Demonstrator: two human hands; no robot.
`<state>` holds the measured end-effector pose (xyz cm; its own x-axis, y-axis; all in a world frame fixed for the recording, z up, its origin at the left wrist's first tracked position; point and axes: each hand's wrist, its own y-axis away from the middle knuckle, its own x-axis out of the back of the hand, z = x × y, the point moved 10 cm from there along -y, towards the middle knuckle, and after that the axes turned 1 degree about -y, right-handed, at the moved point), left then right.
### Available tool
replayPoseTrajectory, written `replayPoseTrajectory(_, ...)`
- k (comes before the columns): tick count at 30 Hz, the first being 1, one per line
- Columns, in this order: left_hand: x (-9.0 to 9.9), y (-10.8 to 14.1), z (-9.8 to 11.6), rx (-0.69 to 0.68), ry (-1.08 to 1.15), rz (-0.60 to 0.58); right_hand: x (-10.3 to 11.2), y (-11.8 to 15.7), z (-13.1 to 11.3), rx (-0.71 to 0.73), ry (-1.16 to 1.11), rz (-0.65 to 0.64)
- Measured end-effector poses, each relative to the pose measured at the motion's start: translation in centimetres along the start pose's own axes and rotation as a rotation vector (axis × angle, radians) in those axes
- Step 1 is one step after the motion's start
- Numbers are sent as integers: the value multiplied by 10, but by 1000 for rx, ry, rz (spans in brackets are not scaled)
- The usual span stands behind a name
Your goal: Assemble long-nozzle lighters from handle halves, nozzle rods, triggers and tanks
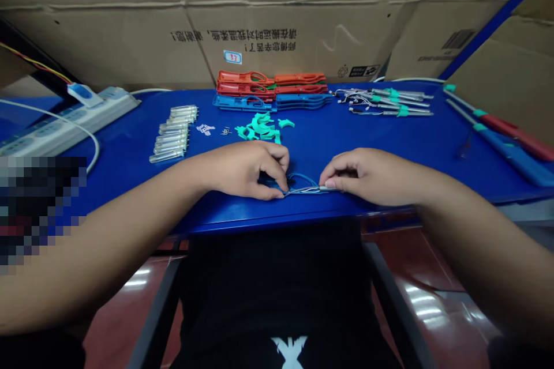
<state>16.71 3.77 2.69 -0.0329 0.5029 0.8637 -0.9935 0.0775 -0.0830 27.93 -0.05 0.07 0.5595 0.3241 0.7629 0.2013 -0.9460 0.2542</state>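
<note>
Close to the near edge of the blue table, my left hand [249,170] pinches the end of some thin wires [302,189] between thumb and fingertips. These wires run right to a slim silvery metal rod [328,187], whose end is pinched by my right hand [367,176]; most of the rod is hidden behind that hand. A blue plastic shell [298,177] with a looped outline lies beneath the wires, between my hands and partly covered by them. Just beyond my left hand are several loose green plastic clips [259,127].
Orange, red and blue plastic shells [277,89] are stacked against the cardboard [142,52]. Wired metal rods [398,101] lie right of them. Clear tubes [171,135] and a power strip [64,124] are on the left. Red and blue long pieces [511,138] lie far right.
</note>
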Motion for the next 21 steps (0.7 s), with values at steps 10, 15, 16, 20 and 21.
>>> replayPoseTrajectory(10,1,0,1,-27,-16,7,4,-9,1,-25,81,61)
replayPoseTrajectory(15,0,0,0,-6,-28,1,8,19,-16,210,100,227)
replayPoseTrajectory(16,0,0,0,-4,-27,1,7,26,-20,274,117,252)
replayPoseTrajectory(20,1,0,1,-5,-19,7,-3,42,-28,429,206,322)
replayPoseTrajectory(21,1,0,1,-5,-18,9,-4,44,-29,448,215,342)
